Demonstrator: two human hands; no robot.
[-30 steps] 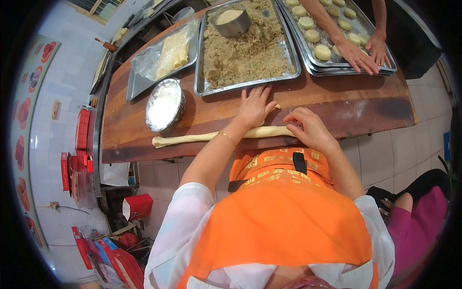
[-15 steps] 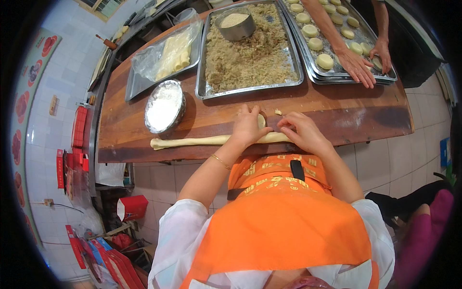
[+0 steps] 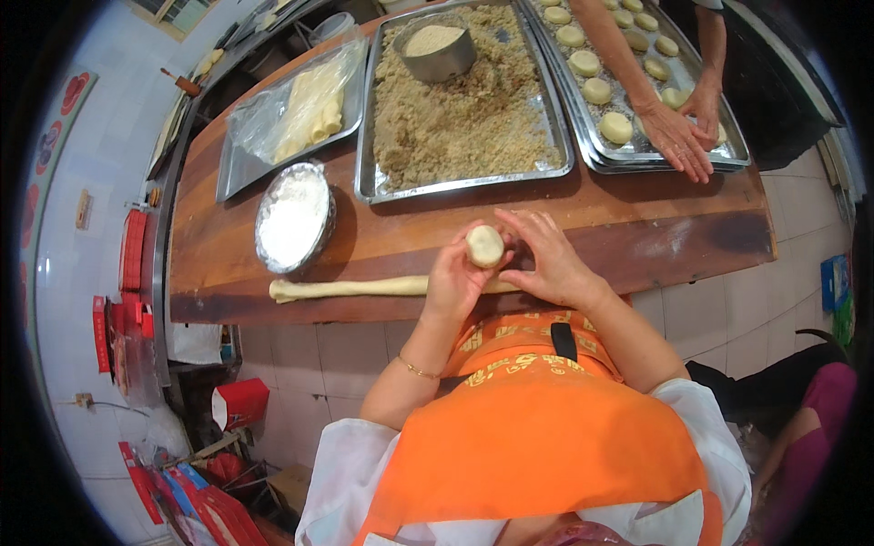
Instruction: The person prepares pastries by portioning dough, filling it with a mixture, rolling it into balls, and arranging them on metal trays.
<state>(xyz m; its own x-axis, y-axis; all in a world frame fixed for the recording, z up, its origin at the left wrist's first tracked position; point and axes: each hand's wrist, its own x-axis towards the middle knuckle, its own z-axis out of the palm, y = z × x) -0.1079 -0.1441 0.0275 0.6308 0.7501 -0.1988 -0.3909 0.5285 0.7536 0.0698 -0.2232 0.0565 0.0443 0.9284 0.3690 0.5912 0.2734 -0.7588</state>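
Observation:
My left hand holds a small pale round dough piece up near the table's front edge, thumb and fingers around its side. My right hand is right beside it, fingers apart and slightly bent; whether the fingertips touch the dough is unclear. Under both hands a long rope of dough lies along the front edge, partly hidden by them. A metal bowl of white powder stands to the left. Beyond my hands lies a big tray of tan crumbly mixture, with a metal container of pale crumbs on it.
The wooden table also holds a tray with plastic-covered dough at back left and stacked trays of round pieces at right, where another person's hands are working. Red boxes lie at lower left; someone's pink-clad leg shows at lower right.
My left hand has lifted the round dough piece off the tabletop and turned it upward; my right hand has moved in beside it. The other person's hands have drawn closer together.

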